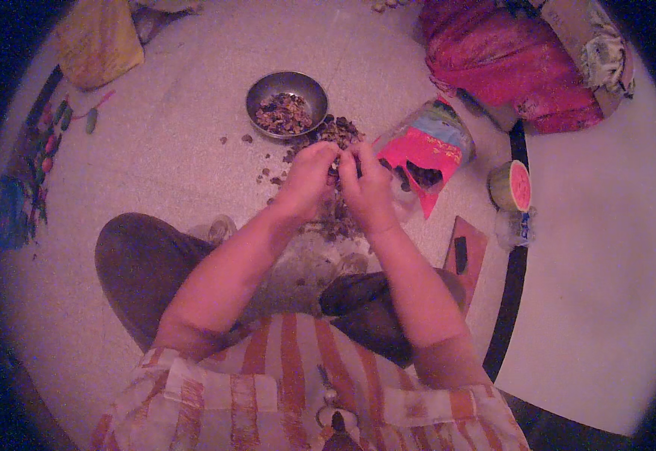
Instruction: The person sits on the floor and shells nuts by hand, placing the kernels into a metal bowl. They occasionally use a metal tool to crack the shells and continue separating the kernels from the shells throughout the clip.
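Note:
My left hand [307,176] and my right hand [365,183] meet at the fingertips above a spread of small dark brown pieces [339,131] on the floor. The fingers are bent inward; whatever lies between them is too small or hidden to make out. Just beyond my left hand stands a round metal bowl [253,121], partly filled with similar broken pieces. To the right of my right hand lies a printed plastic bag [425,144] with a red and blue face, with dark contents showing through it. More loose pieces lie below my hands, near my crossed legs.
Half a watermelon [518,185] and a clear plastic item [515,228] are at the right, near a reddish board [467,253] bearing a dark object. Red and green items [48,152] lie far left. A person in red clothing [508,62] sits upper right; yellow cloth [99,51] shows upper left.

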`<control>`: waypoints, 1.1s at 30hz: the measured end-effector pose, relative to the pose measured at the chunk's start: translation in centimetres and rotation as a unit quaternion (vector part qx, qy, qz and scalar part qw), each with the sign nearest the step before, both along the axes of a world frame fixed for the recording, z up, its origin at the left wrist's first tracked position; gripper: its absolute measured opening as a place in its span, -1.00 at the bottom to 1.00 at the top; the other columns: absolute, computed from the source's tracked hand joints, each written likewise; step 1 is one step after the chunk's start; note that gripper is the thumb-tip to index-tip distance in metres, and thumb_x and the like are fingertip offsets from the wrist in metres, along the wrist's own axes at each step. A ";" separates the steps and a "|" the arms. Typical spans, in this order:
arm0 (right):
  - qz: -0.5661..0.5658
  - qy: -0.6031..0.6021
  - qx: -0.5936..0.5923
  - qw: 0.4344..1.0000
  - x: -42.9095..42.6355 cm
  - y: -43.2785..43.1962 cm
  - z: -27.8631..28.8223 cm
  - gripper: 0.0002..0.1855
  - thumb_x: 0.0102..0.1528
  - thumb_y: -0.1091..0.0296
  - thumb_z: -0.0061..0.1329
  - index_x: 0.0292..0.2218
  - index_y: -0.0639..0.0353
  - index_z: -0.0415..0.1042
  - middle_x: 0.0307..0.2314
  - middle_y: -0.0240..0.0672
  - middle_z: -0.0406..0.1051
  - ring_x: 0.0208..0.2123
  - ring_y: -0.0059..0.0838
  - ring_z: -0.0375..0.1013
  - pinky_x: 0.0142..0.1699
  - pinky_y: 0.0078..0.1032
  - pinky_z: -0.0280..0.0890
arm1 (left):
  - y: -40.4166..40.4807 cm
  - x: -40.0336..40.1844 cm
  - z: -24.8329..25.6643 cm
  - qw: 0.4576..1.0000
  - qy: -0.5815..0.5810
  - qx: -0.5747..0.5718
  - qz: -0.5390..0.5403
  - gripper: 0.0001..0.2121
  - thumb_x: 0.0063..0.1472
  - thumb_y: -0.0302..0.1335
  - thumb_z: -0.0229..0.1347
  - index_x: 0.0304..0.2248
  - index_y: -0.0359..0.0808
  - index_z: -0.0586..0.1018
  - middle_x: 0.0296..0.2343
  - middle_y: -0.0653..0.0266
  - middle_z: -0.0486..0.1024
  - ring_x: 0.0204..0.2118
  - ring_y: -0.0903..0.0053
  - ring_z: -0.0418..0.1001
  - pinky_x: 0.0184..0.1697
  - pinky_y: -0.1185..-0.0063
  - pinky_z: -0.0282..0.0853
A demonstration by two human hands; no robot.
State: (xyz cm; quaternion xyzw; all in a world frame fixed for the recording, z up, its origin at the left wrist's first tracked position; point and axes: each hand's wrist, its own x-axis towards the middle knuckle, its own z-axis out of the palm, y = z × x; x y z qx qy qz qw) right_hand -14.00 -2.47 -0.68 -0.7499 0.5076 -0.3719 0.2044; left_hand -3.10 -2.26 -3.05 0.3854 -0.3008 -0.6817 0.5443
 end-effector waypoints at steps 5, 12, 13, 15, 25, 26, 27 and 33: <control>-0.001 -0.064 0.042 0.997 1.0 0.4 0.0 -0.78 0.01 0.22 -0.26 -0.43 0.20 0.14 -0.59 -0.01 0.28 -0.50 -0.02 0.31 -0.47 -0.28 0.17 | 0.2 0.0 -0.2 0.988 -0.131 -0.065 0.058 -0.83 0.12 -0.41 -0.22 -0.49 -0.28 0.36 -0.55 0.43 0.30 -0.49 0.72 0.24 -0.45 0.65 0.21; -0.006 0.029 -0.008 1.000 0.8 0.3 -0.2 -0.82 -0.01 0.24 -0.24 -0.46 0.14 0.14 -0.65 -0.03 0.30 -0.56 0.05 0.29 -0.52 -0.18 0.15 | 0.4 -0.5 -0.6 0.999 0.019 -0.003 0.048 -0.83 0.12 -0.38 -0.23 -0.51 -0.22 0.35 -0.56 0.42 0.29 -0.52 0.72 0.24 -0.47 0.68 0.22; -0.010 0.042 -0.006 0.999 0.8 0.2 -0.3 -0.82 -0.02 0.24 -0.24 -0.47 0.14 0.14 -0.66 -0.03 0.30 -0.57 0.06 0.29 -0.53 -0.15 0.14 | 0.4 -0.4 -0.7 0.999 0.025 0.020 0.041 -0.84 0.12 -0.37 -0.23 -0.51 -0.21 0.35 -0.56 0.42 0.30 -0.52 0.71 0.24 -0.47 0.68 0.22; -0.013 0.062 0.002 0.998 1.0 0.2 -0.6 -0.81 -0.02 0.22 -0.24 -0.47 0.14 0.13 -0.67 -0.02 0.30 -0.58 0.06 0.29 -0.53 -0.13 0.14 | 0.4 -0.2 -0.8 0.997 0.036 0.068 0.029 -0.84 0.12 -0.37 -0.23 -0.50 -0.20 0.34 -0.57 0.42 0.30 -0.52 0.71 0.26 -0.49 0.69 0.23; 0.009 0.121 -0.020 0.992 1.3 0.4 -2.4 -0.79 -0.01 0.18 -0.27 -0.43 0.11 0.12 -0.69 0.02 0.29 -0.61 0.08 0.29 -0.54 -0.08 0.16 | 1.6 0.2 -1.2 0.987 0.110 0.113 0.020 -0.84 0.10 -0.37 -0.23 -0.46 -0.21 0.36 -0.54 0.39 0.32 -0.51 0.66 0.30 -0.56 0.67 0.23; 0.008 0.125 -0.010 0.992 1.2 0.3 -2.5 -0.79 -0.01 0.17 -0.27 -0.42 0.11 0.12 -0.69 0.03 0.30 -0.60 0.08 0.29 -0.53 -0.07 0.15 | 1.6 -0.3 -0.5 0.983 0.111 0.136 0.048 -0.84 0.09 -0.38 -0.22 -0.48 -0.22 0.37 -0.57 0.40 0.32 -0.55 0.68 0.29 -0.61 0.68 0.18; 0.006 0.127 -0.002 0.992 1.3 0.3 -2.3 -0.79 0.00 0.17 -0.28 -0.42 0.11 0.12 -0.68 0.04 0.30 -0.59 0.09 0.29 -0.51 -0.06 0.15 | 1.8 -0.5 0.4 0.979 0.110 0.155 0.075 -0.84 0.08 -0.39 -0.21 -0.49 -0.23 0.38 -0.60 0.41 0.31 -0.59 0.69 0.28 -0.66 0.68 0.14; -0.011 0.065 0.069 0.995 1.3 0.5 -2.9 -0.77 0.01 0.16 -0.31 -0.42 0.14 0.14 -0.57 0.05 0.31 -0.48 0.09 0.29 -0.41 -0.10 0.14 | 1.0 0.1 -1.5 0.987 0.082 0.133 0.031 -0.84 0.10 -0.36 -0.22 -0.51 -0.22 0.35 -0.68 0.44 0.25 -0.72 0.75 0.15 -0.76 0.73 0.01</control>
